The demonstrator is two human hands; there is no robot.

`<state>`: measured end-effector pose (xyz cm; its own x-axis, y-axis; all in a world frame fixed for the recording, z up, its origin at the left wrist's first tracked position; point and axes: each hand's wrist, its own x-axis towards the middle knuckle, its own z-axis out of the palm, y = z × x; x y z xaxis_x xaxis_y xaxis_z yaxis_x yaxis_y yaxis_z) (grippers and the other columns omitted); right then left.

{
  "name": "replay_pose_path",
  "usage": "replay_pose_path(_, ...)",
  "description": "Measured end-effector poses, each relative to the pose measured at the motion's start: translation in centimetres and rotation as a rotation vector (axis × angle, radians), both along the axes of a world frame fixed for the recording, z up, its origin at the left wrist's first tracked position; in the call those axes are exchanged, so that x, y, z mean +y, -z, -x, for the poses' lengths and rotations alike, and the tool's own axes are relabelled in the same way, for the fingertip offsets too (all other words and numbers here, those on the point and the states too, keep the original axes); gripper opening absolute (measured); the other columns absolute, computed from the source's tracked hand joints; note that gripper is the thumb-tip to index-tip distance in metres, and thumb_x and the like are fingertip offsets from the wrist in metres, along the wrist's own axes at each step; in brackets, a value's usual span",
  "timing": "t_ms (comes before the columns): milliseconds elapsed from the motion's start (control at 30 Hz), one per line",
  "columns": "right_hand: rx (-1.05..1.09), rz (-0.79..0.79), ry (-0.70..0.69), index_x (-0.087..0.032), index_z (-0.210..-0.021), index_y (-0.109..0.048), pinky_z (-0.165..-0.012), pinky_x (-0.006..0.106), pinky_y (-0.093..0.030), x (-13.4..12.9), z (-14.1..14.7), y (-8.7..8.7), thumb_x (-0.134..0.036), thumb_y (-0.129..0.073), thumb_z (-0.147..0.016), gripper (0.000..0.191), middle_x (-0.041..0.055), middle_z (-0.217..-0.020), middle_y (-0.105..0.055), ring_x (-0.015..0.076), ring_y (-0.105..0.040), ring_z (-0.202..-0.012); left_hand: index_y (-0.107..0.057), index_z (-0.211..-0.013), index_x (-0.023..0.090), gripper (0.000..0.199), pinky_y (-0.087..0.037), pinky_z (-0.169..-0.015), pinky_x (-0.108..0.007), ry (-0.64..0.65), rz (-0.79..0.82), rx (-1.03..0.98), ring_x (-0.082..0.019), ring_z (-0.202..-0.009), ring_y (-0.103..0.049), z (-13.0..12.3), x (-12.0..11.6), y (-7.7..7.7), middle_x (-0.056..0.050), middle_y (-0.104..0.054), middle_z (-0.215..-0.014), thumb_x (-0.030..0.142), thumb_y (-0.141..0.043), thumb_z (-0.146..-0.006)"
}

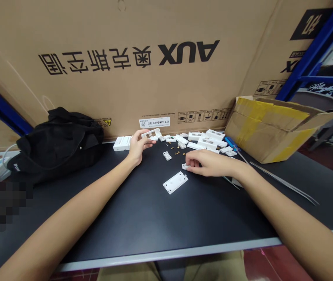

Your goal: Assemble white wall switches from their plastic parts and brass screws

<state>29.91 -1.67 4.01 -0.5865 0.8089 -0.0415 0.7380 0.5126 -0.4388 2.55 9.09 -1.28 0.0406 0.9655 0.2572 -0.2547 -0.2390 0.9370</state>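
My left hand grips a white plastic housing with rectangular cut-outs, tilted above the back of the table. Pinched between the fingertips of my right hand is a small white plastic part, partly hidden by the fingers. Just in front of that hand a flat white cover plate with dark spots near its corners lies on the black tabletop. Between my hands rests another small white part. Several tiny brass-coloured pieces are scattered behind it.
More white housings are heaped at the back, beside a blue-handled tool. White blocks stand left of my left hand, near a black bag. An open cardboard box and thin strips lie right. A large carton forms the back.
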Motion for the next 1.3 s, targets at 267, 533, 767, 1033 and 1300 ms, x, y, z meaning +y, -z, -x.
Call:
replay_pose_path(267,-0.005,0.014,0.001,-0.019,-0.089,-0.063,-0.064,0.027,-0.043,0.0,-0.3,-0.2,-0.029,-0.065,-0.089,0.01,0.0041,-0.086,-0.072,0.0169,-0.064,-0.074,-0.06,-0.097,0.023,0.024,-0.043,-0.053,-0.023,-0.18,-0.023,0.16,-0.012,-0.056,-0.059,-0.1,0.5,0.7,0.003,-0.061,-0.073,0.02,-0.07,-0.074)
replay_pose_path(533,-0.04,-0.005,0.019,-0.018,-0.104,-0.065,-0.064,0.029,-0.041,-0.1,-0.5,-0.4,-0.032,-0.064,-0.091,0.019,0.0046,-0.088,-0.073,0.0177,-0.063,-0.074,-0.061,-0.071,0.022,0.01,-0.036,-0.065,-0.029,-0.353,-0.085,0.467,-0.018,-0.067,-0.052,0.1,0.5,1.0,0.0,-0.059,-0.073,0.016,-0.067,-0.074)
replay_pose_path(767,-0.076,0.0,0.004,-0.018,-0.109,-0.072,-0.062,0.029,-0.039,0.1,-0.5,-0.3,-0.034,-0.063,-0.092,0.025,0.0037,-0.082,-0.072,0.0169,-0.061,-0.069,-0.06,-0.07,0.024,0.012,-0.035,-0.069,-0.031,-0.312,-0.116,0.585,-0.021,-0.066,-0.049,-0.3,0.1,1.0,0.001,-0.051,-0.063,0.016,-0.068,-0.073)
replay_pose_path(1033,-0.098,0.001,-0.009,-0.018,-0.103,-0.073,-0.06,0.029,-0.037,0.0,-0.5,-0.4,-0.034,-0.062,-0.092,0.022,0.0029,-0.078,-0.07,0.0161,-0.059,-0.065,-0.057,-0.073,0.025,0.013,-0.04,-0.084,-0.038,-0.334,-0.271,0.628,-0.029,-0.088,-0.05,-0.3,-0.2,1.0,-0.005,-0.055,-0.078,0.013,-0.063,-0.075)
replay_pose_path(1300,-0.098,0.001,-0.016,-0.019,-0.104,-0.072,-0.059,0.029,-0.036,0.2,-0.6,-0.2,-0.034,-0.063,-0.092,0.021,0.0026,-0.079,-0.07,0.0161,-0.059,-0.066,-0.039,-0.069,0.024,0.015,-0.042,-0.083,-0.04,-0.08,-0.578,0.707,-0.026,-0.081,-0.053,-0.5,-2.1,0.1,-0.006,-0.06,-0.081,0.012,-0.047,-0.075)
